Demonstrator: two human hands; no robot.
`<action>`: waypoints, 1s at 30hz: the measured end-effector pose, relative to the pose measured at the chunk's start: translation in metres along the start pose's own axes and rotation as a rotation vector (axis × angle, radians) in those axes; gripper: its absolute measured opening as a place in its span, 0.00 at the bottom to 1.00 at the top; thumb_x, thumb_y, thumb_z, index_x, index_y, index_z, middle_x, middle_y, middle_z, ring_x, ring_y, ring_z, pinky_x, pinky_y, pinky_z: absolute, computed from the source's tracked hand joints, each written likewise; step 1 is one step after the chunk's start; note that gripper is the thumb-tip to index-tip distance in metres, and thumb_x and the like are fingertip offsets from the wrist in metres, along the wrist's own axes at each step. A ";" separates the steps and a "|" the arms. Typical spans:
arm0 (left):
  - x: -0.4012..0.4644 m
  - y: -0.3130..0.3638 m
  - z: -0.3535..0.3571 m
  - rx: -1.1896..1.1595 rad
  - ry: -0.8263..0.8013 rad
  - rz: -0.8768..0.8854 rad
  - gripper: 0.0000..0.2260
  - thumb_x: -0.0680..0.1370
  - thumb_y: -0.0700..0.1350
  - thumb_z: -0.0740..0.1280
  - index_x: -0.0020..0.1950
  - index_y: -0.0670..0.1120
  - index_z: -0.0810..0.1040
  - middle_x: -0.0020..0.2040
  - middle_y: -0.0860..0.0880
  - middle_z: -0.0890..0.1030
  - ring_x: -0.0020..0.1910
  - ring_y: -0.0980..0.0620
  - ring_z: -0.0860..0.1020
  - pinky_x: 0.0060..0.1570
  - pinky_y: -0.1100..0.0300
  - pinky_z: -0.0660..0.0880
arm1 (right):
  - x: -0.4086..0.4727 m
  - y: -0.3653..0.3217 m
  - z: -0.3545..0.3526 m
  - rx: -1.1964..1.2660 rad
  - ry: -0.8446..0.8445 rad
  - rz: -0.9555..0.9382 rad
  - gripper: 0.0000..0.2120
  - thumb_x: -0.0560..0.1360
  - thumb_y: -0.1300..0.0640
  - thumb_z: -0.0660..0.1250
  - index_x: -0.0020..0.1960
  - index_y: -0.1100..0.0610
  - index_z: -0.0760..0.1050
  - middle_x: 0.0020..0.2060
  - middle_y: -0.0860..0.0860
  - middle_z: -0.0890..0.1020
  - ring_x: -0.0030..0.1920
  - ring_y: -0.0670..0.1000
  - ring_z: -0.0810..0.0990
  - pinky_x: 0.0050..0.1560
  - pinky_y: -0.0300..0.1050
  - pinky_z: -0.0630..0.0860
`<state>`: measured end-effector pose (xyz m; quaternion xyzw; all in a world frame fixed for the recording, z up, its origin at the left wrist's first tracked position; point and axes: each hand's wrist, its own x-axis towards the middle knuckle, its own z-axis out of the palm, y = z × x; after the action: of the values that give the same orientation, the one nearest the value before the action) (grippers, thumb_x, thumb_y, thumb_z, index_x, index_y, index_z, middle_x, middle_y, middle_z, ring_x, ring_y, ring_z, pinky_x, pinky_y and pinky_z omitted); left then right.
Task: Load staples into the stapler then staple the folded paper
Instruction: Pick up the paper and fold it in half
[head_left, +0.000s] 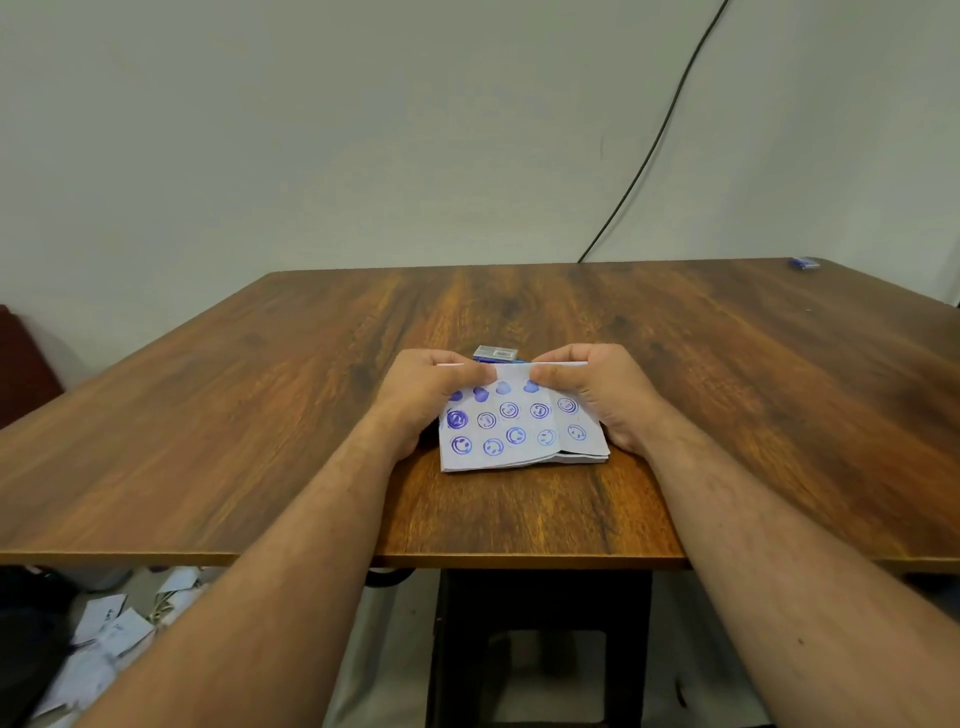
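A folded white paper (519, 431) stamped with blue smiley faces lies on the wooden table (260, 415) near its front edge. My left hand (426, 400) pinches the paper's far left edge, thumb on top. My right hand (597, 395) pinches the far right edge the same way. Just behind the paper, between my hands, a small blue box with a barcode (496, 354) peeks out; it looks like a staple box. No stapler shows in this view; the paper and my hands could be hiding it.
A small blue object (804, 263) rests at the table's far right corner. A black cable (654, 145) runs down the wall behind the table. Paper scraps (104, 639) litter the floor at lower left. A dark stool (540, 649) stands under the table.
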<state>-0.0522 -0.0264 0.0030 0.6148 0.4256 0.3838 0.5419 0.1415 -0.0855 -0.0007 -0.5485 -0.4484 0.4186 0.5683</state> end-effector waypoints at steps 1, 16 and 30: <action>0.000 -0.002 0.000 -0.047 0.019 0.023 0.07 0.74 0.40 0.73 0.45 0.35 0.83 0.41 0.37 0.86 0.37 0.42 0.84 0.38 0.54 0.81 | 0.000 0.000 0.000 0.025 0.029 -0.006 0.04 0.72 0.66 0.75 0.46 0.63 0.81 0.39 0.60 0.87 0.35 0.55 0.86 0.37 0.47 0.83; 0.001 -0.007 -0.007 -0.295 0.143 0.135 0.15 0.78 0.40 0.70 0.64 0.49 0.75 0.48 0.44 0.87 0.43 0.46 0.86 0.39 0.52 0.82 | 0.001 0.000 -0.004 0.141 0.051 0.011 0.07 0.78 0.64 0.69 0.56 0.63 0.79 0.48 0.57 0.87 0.36 0.53 0.86 0.28 0.37 0.80; 0.011 -0.012 -0.011 -0.415 0.278 0.144 0.10 0.81 0.38 0.65 0.49 0.45 0.86 0.53 0.44 0.85 0.44 0.52 0.82 0.42 0.58 0.78 | -0.001 0.004 0.012 -0.863 0.221 -0.418 0.14 0.79 0.61 0.65 0.63 0.51 0.80 0.57 0.47 0.80 0.56 0.44 0.75 0.50 0.26 0.67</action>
<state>-0.0603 -0.0114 -0.0075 0.4605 0.3633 0.5814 0.5638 0.1296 -0.0837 -0.0044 -0.6734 -0.6184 0.0110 0.4049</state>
